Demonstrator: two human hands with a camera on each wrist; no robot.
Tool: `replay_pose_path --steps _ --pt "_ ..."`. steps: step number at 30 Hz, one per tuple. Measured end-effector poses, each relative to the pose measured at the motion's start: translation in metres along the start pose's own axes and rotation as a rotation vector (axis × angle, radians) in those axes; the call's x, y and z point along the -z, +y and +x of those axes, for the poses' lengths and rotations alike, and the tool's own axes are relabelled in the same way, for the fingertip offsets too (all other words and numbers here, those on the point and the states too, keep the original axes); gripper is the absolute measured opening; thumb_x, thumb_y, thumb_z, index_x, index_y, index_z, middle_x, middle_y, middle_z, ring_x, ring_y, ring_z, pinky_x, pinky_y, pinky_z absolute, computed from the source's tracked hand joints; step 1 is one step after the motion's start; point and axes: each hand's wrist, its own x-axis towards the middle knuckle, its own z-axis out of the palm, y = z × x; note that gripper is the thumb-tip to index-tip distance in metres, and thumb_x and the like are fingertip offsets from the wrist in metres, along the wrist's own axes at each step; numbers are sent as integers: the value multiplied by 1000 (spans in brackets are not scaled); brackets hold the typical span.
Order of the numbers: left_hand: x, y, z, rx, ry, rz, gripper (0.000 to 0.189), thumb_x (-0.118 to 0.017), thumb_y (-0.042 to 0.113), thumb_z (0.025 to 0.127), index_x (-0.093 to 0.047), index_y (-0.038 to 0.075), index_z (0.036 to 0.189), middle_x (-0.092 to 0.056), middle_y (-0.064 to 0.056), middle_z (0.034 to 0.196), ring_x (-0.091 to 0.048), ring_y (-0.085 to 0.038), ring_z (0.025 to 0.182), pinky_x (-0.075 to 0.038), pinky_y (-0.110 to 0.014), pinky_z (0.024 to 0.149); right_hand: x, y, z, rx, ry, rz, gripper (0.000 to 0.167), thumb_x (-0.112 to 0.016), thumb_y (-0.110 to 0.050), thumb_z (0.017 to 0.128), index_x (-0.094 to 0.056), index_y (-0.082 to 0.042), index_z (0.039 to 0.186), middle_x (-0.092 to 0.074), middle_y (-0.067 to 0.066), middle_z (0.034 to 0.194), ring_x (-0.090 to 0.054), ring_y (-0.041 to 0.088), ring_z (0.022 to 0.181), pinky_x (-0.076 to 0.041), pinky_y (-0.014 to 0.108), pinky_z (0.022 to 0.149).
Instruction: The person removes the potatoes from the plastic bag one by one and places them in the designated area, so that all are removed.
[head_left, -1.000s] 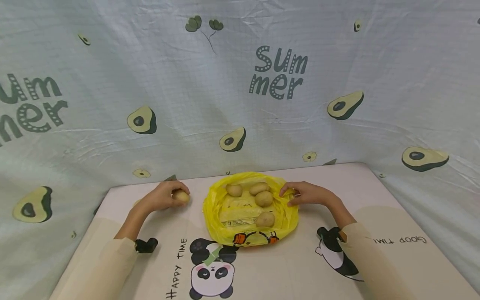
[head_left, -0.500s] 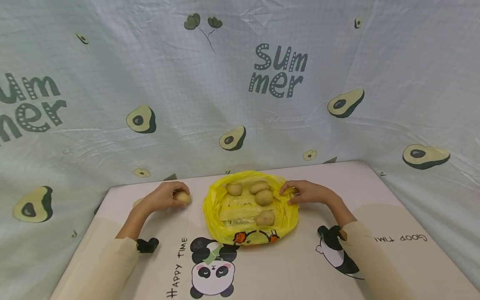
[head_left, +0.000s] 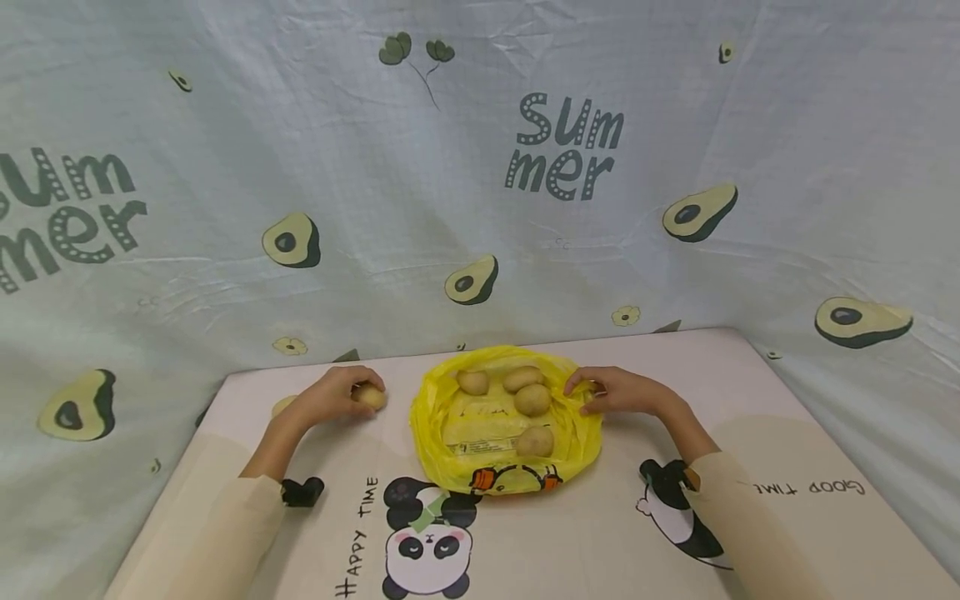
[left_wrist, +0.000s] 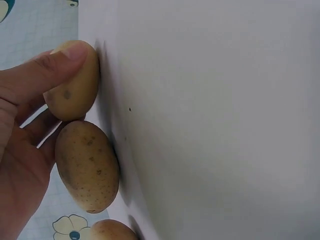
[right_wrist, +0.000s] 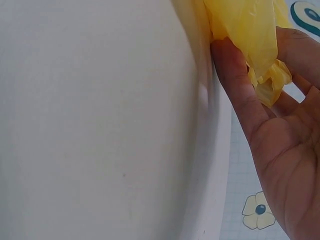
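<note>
At the left of the table my left hand point(head_left: 335, 397) holds a potato point(head_left: 372, 397), the thumb on its near side in the left wrist view. Just beside that one sits a spotted potato point(left_wrist: 89, 167), close to the fingers, and part of a third potato point(left_wrist: 112, 231) shows at the bottom edge. A yellow plastic bag point(head_left: 427, 433) lies spread wide in the middle, with several potatoes point(head_left: 532, 400) inside it. My right hand point(head_left: 626, 392) grips the bag's right rim, where crumpled yellow plastic point(right_wrist: 270, 82) sits between thumb and fingers.
The light table point(head_left: 570, 550) bears panda prints point(head_left: 429, 550) and lettering. Behind it hangs a pale curtain point(head_left: 405, 200) with avocado prints, close to the table's back edge. Behind the left wrist a potato point(head_left: 282, 405) is partly hidden.
The head view has shifted slightly. Both hands, the bag and the potatoes keep their places on the table.
</note>
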Motion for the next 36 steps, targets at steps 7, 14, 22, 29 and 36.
replay_pose_path --steps 7,14,22,29,36 --pt "2 1 -1 -27 -4 27 38 -86 6 79 -71 4 114 -70 -11 115 -61 -26 102 -51 -47 92 0 3 1 1 1 17 29 -74 -19 93 -66 -16 121 -60 5 116 -46 23 97 -40 37 80" --pt "3 20 -2 -5 22 6 36 -74 8 90 -67 2 124 -64 -18 129 -59 -37 115 -47 -58 101 0 3 1 15 -3 8 30 -73 -19 94 -65 -15 123 -60 7 121 -47 24 98 -40 36 81" --pt "5 56 5 0 93 41 29 -72 12 94 -69 5 122 -64 -15 130 -58 -39 122 -47 -57 102 -1 1 0 12 -3 3 29 -72 -20 95 -65 -16 123 -60 7 123 -47 24 100 -40 37 82" --pt "7 88 9 -70 113 81 30 -69 13 96 -66 5 124 -66 -14 128 -61 -35 116 -51 -52 98 0 -2 0 16 -2 -9 29 -72 -19 94 -65 -17 123 -61 7 125 -48 24 102 -41 37 85" --pt "5 115 16 -168 109 92 33 -69 13 96 -65 2 127 -67 -13 128 -62 -33 116 -51 -50 99 -1 0 1 9 -8 7 30 -72 -19 94 -65 -17 123 -61 8 130 -48 25 107 -42 40 91"
